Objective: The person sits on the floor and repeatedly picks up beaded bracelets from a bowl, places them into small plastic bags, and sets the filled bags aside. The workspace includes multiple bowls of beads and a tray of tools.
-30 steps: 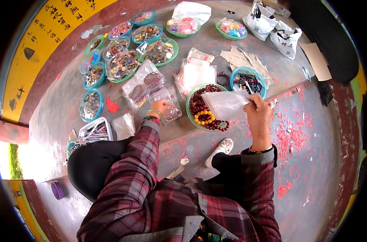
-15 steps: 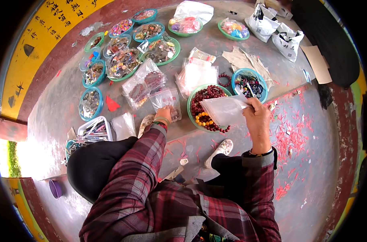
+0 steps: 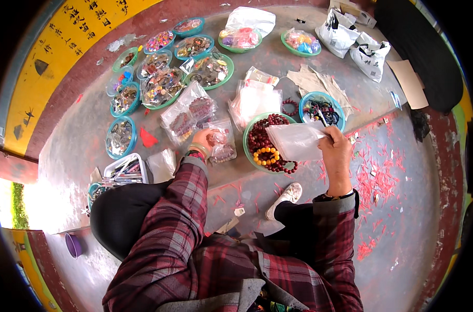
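Note:
My left hand (image 3: 202,140) is curled at the left side of a clear plastic bag (image 3: 225,152) with dark red bead bracelets in it. My right hand (image 3: 334,148) pinches a small sheaf of flat, clear plastic bags (image 3: 294,142), and a thin pen-like stick (image 3: 322,119) pokes up by its fingers. Partly under the sheaf stands a green basin (image 3: 247,151) of dark red bead strings (image 3: 262,134). A yellow bead bracelet (image 3: 266,156) lies on them. Beyond my left hand are more bagged bracelets (image 3: 187,115).
A blue basin (image 3: 342,122) with dark cords stands beyond my right hand. Stacked clear bags (image 3: 254,101) lie past the green basin. Several basins of small wares (image 3: 161,86) crowd the far left. A white basket of pens (image 3: 126,169) sits by my knee. Red scraps (image 3: 374,177) litter the lower floor.
My left hand has moved slightly up and left, and the bag beside it now lies more upright with its bracelets showing. My right hand has shifted a little right with the clear bags.

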`<state>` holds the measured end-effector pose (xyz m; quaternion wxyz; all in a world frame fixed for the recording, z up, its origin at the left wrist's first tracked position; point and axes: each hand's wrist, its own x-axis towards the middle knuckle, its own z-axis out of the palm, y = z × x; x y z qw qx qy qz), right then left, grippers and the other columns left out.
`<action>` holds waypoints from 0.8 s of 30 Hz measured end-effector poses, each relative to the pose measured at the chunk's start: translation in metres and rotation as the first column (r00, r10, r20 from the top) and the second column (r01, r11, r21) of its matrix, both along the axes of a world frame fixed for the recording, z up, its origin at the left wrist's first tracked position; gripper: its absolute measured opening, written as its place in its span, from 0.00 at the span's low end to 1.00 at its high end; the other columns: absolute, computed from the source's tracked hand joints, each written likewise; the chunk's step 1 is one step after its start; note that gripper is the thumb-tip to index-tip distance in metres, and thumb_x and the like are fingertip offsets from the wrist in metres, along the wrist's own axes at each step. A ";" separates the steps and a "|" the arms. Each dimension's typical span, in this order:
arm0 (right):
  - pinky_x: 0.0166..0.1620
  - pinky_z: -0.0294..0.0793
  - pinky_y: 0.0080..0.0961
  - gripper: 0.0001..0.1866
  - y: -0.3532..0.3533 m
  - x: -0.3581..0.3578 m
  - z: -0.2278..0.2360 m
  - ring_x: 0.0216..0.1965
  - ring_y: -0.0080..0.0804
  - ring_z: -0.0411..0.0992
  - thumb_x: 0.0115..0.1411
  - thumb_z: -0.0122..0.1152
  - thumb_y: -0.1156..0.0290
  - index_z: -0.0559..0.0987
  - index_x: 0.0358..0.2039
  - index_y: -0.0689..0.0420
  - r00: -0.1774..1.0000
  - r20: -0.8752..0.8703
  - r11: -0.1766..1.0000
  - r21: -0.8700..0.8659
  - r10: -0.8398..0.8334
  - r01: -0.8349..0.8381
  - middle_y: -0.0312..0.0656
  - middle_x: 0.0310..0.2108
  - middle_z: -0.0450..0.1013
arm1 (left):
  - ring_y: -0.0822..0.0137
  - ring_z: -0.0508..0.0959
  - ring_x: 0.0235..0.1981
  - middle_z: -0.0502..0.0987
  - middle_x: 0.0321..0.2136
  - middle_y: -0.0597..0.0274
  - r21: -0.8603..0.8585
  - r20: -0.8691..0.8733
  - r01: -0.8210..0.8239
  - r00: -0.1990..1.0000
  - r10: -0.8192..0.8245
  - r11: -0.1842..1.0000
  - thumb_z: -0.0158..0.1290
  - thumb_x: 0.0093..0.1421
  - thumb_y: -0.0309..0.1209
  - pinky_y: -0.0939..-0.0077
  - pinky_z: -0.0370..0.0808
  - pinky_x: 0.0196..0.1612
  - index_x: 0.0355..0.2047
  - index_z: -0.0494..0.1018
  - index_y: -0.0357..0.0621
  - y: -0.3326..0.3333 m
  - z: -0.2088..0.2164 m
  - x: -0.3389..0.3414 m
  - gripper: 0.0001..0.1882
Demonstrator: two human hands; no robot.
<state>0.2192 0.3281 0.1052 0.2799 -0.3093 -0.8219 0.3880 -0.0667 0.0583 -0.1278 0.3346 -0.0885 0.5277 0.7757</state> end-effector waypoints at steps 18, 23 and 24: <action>0.28 0.74 0.16 0.06 0.038 0.022 0.027 0.24 0.19 0.70 0.53 0.55 0.77 0.76 0.30 0.66 0.757 -0.548 0.896 -0.431 -0.355 0.108 0.36 0.25 0.72 | 0.71 0.78 0.26 0.79 0.24 0.57 -0.443 -0.730 -0.007 0.583 -0.356 0.896 0.52 0.53 0.34 0.77 0.73 0.30 0.32 0.77 0.34 0.162 0.142 0.073 0.14; 0.29 0.74 0.16 0.06 0.041 0.029 0.029 0.24 0.18 0.70 0.53 0.55 0.77 0.76 0.29 0.66 0.738 -0.578 0.900 -0.426 -0.348 0.091 0.36 0.25 0.72 | 0.60 0.78 0.24 0.77 0.22 0.51 -0.632 -0.753 -0.124 0.333 -0.568 0.765 0.48 0.54 0.37 0.72 0.72 0.30 0.29 0.77 0.38 0.178 0.118 0.101 0.15; 0.29 0.74 0.16 0.05 0.042 0.030 0.030 0.24 0.18 0.70 0.53 0.55 0.77 0.76 0.29 0.66 0.742 -0.573 0.901 -0.422 -0.348 0.097 0.36 0.25 0.72 | 0.58 0.78 0.24 0.77 0.22 0.50 -0.676 -0.726 -0.126 0.287 -0.625 0.726 0.47 0.54 0.37 0.70 0.72 0.30 0.29 0.77 0.39 0.180 0.117 0.106 0.15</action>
